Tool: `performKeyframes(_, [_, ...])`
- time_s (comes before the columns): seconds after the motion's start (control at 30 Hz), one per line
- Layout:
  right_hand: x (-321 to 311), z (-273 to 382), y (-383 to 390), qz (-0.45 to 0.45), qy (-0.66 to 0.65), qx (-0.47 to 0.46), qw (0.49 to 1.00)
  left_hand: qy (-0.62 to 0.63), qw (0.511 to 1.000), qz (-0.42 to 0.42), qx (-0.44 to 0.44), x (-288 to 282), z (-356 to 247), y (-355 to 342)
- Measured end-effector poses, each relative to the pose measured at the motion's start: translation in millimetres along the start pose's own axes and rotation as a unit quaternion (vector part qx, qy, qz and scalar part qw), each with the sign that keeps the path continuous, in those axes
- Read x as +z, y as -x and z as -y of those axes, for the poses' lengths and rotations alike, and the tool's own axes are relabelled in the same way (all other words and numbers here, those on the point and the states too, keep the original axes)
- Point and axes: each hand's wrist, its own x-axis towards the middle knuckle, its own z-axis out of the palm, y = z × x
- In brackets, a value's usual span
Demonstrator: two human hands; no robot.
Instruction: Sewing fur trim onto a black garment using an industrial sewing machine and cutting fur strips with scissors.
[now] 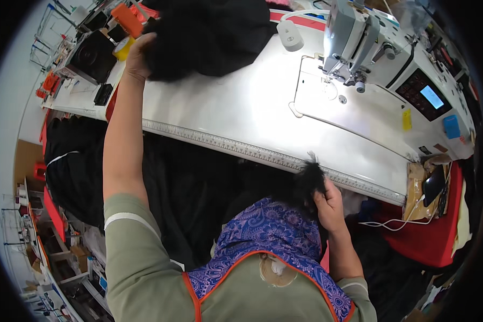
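Observation:
My left hand (139,58) reaches to the far left of the white sewing table (225,107). Its fingers are closed at the edge of a large bundle of black fluffy fabric (209,40), which partly hides them. Close to my lap, my right hand (330,207) pinches a small tuft of black furry material (309,180) between thumb and fingers, at the table's front edge. More black cloth (198,172) hangs below that edge and over my lap, beside my purple patterned apron (273,228).
A white sewing machine (354,43) with a lit needle area and control screen (431,97) stands at the right. A ruler strip (220,143) runs along the front edge. Yellow tape (124,48) and a black box (92,60) sit far left; a phone (433,185) lies right.

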Motion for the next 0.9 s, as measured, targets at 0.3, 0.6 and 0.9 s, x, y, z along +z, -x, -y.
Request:
performKeyframes(0.3, [7,1,-5,0.034,0.011,-0.009,0.999,-0.276,0.956,-0.053,-0.078,59,-11,29])
performKeyframes(0.6, [10,3,-4,0.027,0.028,0.008,0.999,0.079,0.939,0.265,-0.204,80,12,28])
performKeyframes(0.9, [9,11,-5,-0.001,0.058,-0.015,0.998,-0.175,0.980,-0.095,0.024,18,-7,-6])
